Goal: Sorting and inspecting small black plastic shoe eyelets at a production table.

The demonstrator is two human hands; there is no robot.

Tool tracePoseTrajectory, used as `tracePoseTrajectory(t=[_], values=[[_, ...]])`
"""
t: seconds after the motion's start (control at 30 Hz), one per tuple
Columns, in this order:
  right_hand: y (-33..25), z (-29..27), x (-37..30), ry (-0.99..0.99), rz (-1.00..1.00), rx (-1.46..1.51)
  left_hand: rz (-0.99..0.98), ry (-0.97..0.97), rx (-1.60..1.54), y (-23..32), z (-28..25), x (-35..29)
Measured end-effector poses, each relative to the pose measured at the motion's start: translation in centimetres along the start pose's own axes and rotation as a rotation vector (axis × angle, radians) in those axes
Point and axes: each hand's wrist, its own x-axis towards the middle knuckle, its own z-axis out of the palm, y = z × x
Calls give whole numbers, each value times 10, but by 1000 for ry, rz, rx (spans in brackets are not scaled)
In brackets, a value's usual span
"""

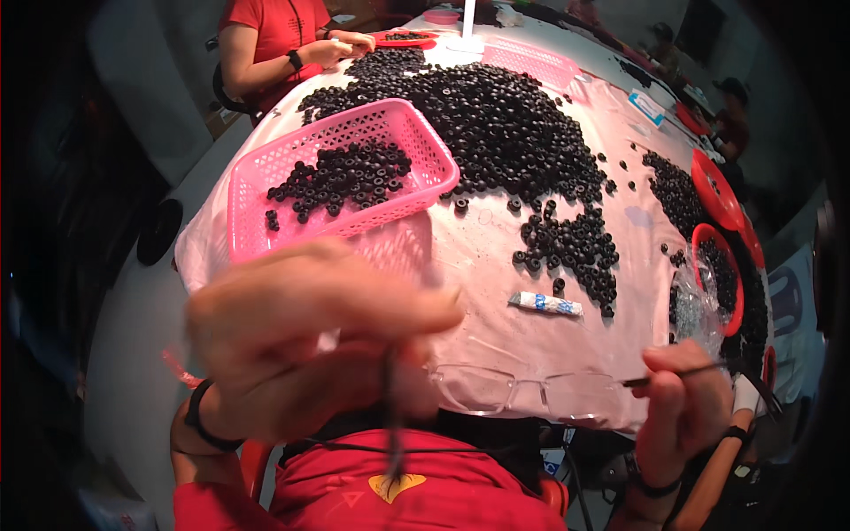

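A pair of rimless eyeglasses (478, 390) hangs in front of me above the table's near edge, clear lenses outward and dark temple arms reaching back. My left hand (301, 327), large and smeared by motion, has its fingers closed by one dark arm of the glasses, which shows as a blurred streak below. At the other side my right hand (686, 403) pinches the second dark arm between thumb and fingers. Beyond my left hand, a pink perforated basket (252, 208) contains a heap of small black ring-shaped parts (341, 177).
A large pile of the same black parts (505, 124) spreads over the pale pink tablecloth (478, 265). A small white-and-blue tube (546, 303) lies nearby. Red trays (715, 190) and crumpled clear plastic (695, 305) are at right. A person in red (274, 44) works at the far left.
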Motion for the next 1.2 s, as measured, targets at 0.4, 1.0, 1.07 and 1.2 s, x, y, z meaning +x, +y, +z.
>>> tracePoseTrajectory(t=[0.4, 1.0, 1.07, 1.2], values=[[-39, -71, 7, -418, -256, 20, -109, -462, -526, 71, -49, -11], [-33, -33, -25, 173, -406, 206, 79, -46, -314, 67, 36, 37], [-41, -40, -26, 102, -301, 270, 83, -16, -313, 73, 38, 18], [-62, -37, -17, 40, -273, 296, 46, 94, -265, 105, 10, -72]])
